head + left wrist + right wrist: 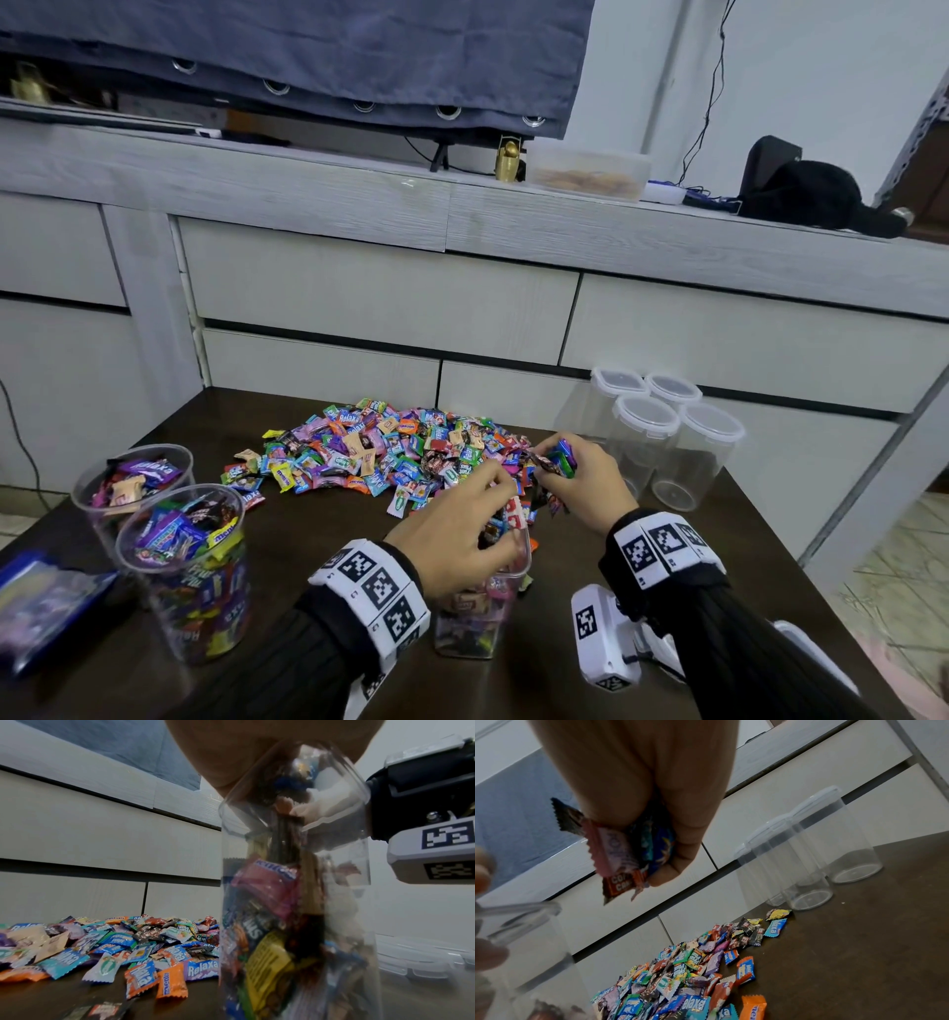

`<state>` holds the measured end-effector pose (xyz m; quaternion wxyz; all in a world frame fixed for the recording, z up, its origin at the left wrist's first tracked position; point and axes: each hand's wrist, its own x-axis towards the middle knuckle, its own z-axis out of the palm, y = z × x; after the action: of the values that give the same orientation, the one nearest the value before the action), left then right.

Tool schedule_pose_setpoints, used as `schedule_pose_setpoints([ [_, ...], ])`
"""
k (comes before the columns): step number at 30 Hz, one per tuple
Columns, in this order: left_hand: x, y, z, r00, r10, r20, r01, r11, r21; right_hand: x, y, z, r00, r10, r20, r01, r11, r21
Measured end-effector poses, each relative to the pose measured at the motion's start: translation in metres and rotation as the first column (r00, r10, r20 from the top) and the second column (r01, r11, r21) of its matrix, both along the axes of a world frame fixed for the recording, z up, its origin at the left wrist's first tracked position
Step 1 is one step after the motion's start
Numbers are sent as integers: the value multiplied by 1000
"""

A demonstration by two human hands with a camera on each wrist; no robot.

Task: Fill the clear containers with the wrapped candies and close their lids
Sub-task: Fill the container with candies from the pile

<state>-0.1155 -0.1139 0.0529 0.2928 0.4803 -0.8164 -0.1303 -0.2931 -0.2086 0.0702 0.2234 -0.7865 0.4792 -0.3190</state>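
A big pile of wrapped candies (pixel 390 452) lies in the middle of the dark table (pixel 318 519). In front of it stands an open clear container (pixel 477 616), partly filled with candies (pixel 270 943). My left hand (pixel 495 514) lies over its mouth, fingers curled down over the rim, with a few candies under them. My right hand (pixel 552 475) hovers just right of it, above the pile's edge, and grips a handful of candies (pixel 618 858). Several wrappers stick out below the fingers (pixel 677 862).
Two open containers (pixel 190 570) full of candies stand at the front left, beside a blue bag (pixel 41 606). Several empty clear containers with closed lids (pixel 662 442) stand at the table's back right. Loose lids (pixel 421 957) lie at the right. A grey drawer cabinet (pixel 385 298) runs behind the table.
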Motion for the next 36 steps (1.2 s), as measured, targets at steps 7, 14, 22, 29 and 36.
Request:
schedule_pose_setpoints([
  [7,-2,-1,0,1000,-2,5,2,997,-77,-2,-1,1,1000,-11,15,11,1000,22],
  [14,0,-5,-3,1000,7,11,-6,999,-41,-1,-1,-1,1000,-5,15,4,1000,27],
  [22,0,0,0,995,70,-66,-66,996,63,-3,0,2,1000,-16,9,15,1000,18],
  [29,21,6,-16,960,98,-261,-31,968,251,7,12,12,987,43,153,-46,999,19],
  [36,38,7,-46,923,189,-336,-46,920,390,36,42,15,942,290,166,-287,957,-42],
])
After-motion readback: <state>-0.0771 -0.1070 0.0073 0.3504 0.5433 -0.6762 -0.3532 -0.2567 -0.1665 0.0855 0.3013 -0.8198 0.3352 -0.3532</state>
